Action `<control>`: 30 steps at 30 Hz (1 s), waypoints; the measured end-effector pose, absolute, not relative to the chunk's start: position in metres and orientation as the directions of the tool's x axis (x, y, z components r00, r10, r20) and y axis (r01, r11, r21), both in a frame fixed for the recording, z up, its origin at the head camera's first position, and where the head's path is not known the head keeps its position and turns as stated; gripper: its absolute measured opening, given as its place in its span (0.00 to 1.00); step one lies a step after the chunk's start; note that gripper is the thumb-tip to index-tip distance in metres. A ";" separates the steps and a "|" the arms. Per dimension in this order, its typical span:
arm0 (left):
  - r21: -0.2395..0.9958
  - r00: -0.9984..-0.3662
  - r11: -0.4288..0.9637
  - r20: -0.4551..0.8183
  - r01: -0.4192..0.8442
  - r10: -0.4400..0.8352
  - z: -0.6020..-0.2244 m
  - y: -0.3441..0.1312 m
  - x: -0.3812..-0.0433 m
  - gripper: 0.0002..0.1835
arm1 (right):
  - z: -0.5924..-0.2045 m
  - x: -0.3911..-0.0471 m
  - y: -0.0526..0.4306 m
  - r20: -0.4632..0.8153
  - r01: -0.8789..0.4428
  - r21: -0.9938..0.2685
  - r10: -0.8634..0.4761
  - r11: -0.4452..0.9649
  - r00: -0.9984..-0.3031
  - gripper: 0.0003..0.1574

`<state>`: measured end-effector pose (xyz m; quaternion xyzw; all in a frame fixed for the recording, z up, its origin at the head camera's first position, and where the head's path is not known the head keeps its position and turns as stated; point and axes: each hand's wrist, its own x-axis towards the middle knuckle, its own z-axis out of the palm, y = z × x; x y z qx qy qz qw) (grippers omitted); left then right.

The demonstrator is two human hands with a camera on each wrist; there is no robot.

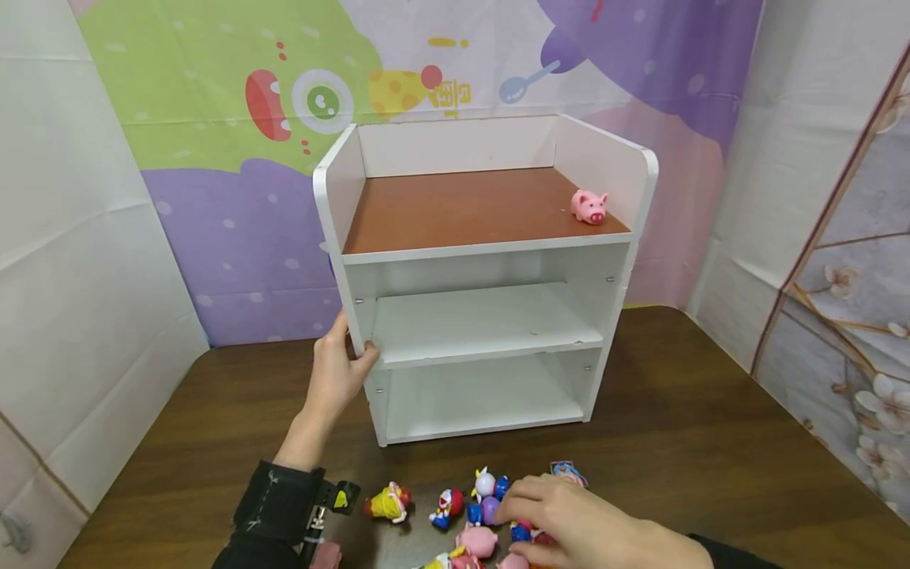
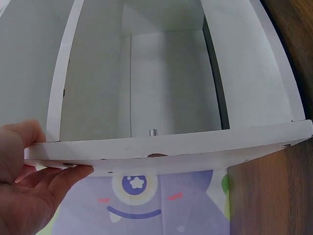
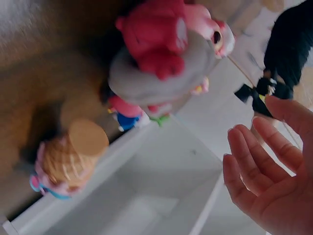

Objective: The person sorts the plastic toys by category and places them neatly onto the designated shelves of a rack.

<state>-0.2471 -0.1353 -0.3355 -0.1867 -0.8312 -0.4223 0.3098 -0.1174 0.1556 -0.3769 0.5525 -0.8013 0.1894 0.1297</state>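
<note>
A white shelf unit (image 1: 490, 348) with a brown top board stands on the table. My left hand (image 1: 334, 367) grips the edge of its left side panel, thumb on the front and fingers around the outer face; the left wrist view shows this hand (image 2: 34, 176) from close by. My right hand (image 1: 569, 518) is over a cluster of small toys, its fingers loosely bent. In the right wrist view this hand (image 3: 269, 171) holds nothing. Near it are a pink pig toy (image 1: 476, 541), a red-and-blue figure (image 1: 446, 507) and a purple-and-white figure (image 1: 486, 484).
Another pink pig (image 1: 588, 207) sits at the right of the shelf's top board. A yellow-dressed figure (image 1: 389, 503) lies left of the cluster. An ice-cream-cone-like toy (image 3: 71, 159) shows in the right wrist view. A printed cloth (image 1: 235, 237) hangs behind the shelf.
</note>
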 end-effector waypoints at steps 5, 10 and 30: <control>0.585 -0.735 0.569 0.676 0.578 0.052 -0.335 -0.135 -0.246 0.25 | -0.389 -0.119 0.152 0.348 -0.946 -0.165 -0.880 0.280 -0.322 0.11; 0.590 -0.740 0.568 0.670 0.574 0.053 -0.336 -0.136 -0.247 0.25 | -0.402 -0.121 0.148 0.268 -0.953 -0.111 -0.915 0.282 -0.302 0.10; 0.598 -0.742 0.555 0.668 0.579 0.055 -0.336 -0.135 -0.248 0.26 | -0.426 -0.120 0.141 0.219 -0.924 0.269 -0.952 0.271 -0.215 0.05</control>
